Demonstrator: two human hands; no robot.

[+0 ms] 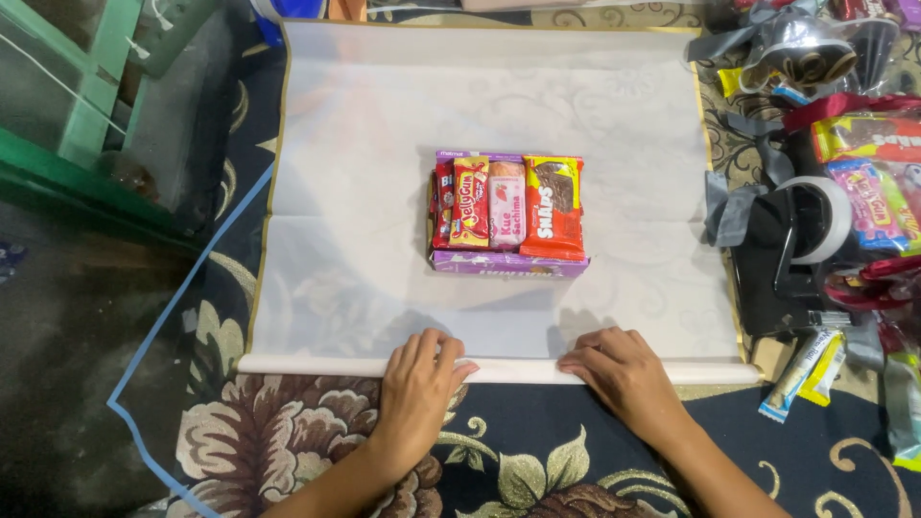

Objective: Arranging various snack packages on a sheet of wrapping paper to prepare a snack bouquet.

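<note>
A sheet of translucent white wrapping paper [365,125] lies spread on a patterned carpet, with its near end still rolled into a tube [317,364]. My left hand [419,384] and my right hand [619,369] both rest palm-down on that roll, fingers spread over it. In the middle of the sheet sits a stack of snack packets [507,206]: red, yellow and pink wrappers side by side on top of a purple box [508,264].
To the right lie a black tape dispenser with a white tape roll [806,230], grey ribbons [734,206], and several loose snack packets [868,139]. A green frame [67,125] stands at the left. A blue line [163,317] runs across the dark floor.
</note>
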